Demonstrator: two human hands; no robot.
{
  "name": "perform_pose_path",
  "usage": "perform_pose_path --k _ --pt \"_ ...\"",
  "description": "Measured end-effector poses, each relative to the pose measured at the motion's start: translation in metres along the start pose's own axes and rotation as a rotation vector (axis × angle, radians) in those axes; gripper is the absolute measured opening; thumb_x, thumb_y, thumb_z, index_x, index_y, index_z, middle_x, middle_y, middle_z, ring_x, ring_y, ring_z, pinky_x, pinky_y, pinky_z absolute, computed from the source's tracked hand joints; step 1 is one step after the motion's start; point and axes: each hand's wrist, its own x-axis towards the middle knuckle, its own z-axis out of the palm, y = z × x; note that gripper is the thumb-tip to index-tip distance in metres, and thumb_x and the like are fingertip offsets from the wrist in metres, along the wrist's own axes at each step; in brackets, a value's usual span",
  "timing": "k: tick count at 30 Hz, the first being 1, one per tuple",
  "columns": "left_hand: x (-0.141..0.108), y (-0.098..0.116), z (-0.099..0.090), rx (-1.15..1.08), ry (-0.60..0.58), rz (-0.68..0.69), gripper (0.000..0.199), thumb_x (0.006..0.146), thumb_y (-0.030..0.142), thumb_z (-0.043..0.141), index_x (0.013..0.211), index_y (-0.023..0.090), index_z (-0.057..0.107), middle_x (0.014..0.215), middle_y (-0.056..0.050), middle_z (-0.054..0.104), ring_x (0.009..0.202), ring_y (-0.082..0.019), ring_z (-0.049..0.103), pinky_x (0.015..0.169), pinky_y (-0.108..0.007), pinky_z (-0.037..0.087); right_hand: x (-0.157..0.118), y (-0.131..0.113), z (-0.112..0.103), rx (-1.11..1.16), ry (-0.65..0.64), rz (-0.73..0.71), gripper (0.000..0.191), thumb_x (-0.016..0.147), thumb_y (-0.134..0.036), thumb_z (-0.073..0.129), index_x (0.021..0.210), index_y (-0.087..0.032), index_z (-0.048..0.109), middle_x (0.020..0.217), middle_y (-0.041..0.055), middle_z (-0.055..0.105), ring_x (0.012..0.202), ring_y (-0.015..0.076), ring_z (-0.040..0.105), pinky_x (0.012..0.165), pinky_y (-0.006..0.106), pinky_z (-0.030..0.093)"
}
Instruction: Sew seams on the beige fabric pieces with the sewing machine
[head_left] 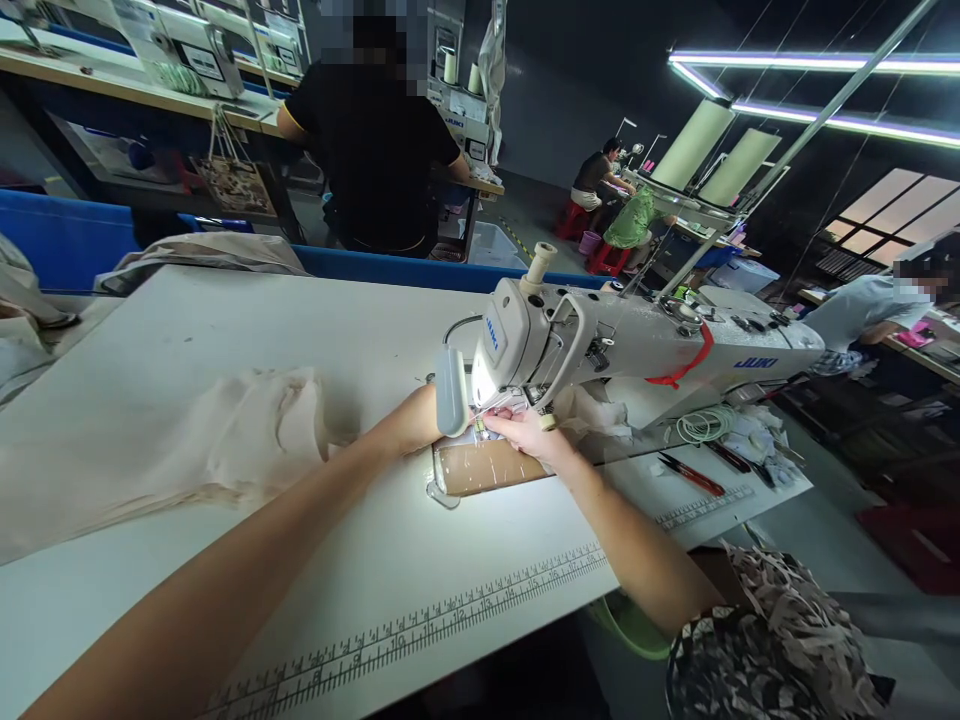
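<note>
A white sewing machine (630, 335) stands on the table, its needle end above both hands. My right hand (525, 432) is just below the needle area, thumb and fingers closed in a pinch beside the presser foot; what lies between the fingertips is too small to make out. My left hand (424, 418) reaches in from the left, with its fingers hidden behind a grey-white plate (451, 392) on the machine. Pale thin fabric (600, 412) is bunched under the machine arm, just beyond my right hand. Below the hands is a brown strip under clear plastic (487, 468).
A larger heap of cream fabric (262, 430) lies left on the white table (360, 590), whose front edge has a printed ruler. Red-handled snips (691, 474) and a coil of pale cord (705, 424) lie right. Co-workers sit beyond; a scrap-filled basket (780, 640) stands lower right.
</note>
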Motion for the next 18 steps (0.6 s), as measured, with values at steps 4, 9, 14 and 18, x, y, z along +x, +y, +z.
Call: perform_pose_path --k 4,9,14,18 --pt "0.0001 -0.0009 -0.0006 -0.009 -0.016 -0.02 0.043 0.06 0.061 0.069 0.068 0.019 0.06 0.06 -0.001 0.05 0.059 -0.017 0.04 0.05 -0.03 0.028 0.0016 0.0016 0.0006 0.018 0.007 0.011 0.028 0.073 -0.045 0.074 0.073 -0.018 0.065 0.054 -0.0051 0.043 0.05 0.0097 0.036 0.046 0.026 0.027" --pt "0.0005 -0.0008 -0.0006 0.001 -0.016 -0.015 0.031 0.068 0.049 0.066 0.066 0.019 0.057 0.059 0.0 0.049 0.057 -0.015 0.038 0.051 -0.029 0.028 0.0049 0.008 0.0006 0.015 0.008 0.026 0.037 0.07 -0.053 0.076 0.072 -0.018 0.062 0.063 -0.0031 0.049 0.052 0.0086 0.036 0.045 0.025 0.027" --pt "0.0011 0.0027 0.0012 0.024 -0.011 -0.004 0.022 0.07 0.038 0.065 0.065 0.019 0.056 0.06 0.001 0.049 0.058 -0.014 0.038 0.054 -0.029 0.03 0.0018 0.0024 -0.0009 0.008 0.005 0.031 0.036 0.069 -0.052 0.075 0.075 -0.018 0.065 0.063 -0.0016 0.051 0.053 0.01 0.037 0.047 0.027 0.026" --pt "0.0037 0.0027 0.0043 0.032 0.008 -0.007 0.021 0.072 0.037 0.065 0.065 0.018 0.058 0.06 0.0 0.051 0.059 -0.015 0.04 0.054 -0.029 0.031 0.0003 -0.0006 -0.0016 0.019 0.019 0.048 0.033 0.068 -0.049 0.073 0.079 -0.018 0.068 0.062 -0.0011 0.052 0.051 0.0104 0.036 0.047 0.029 0.026"
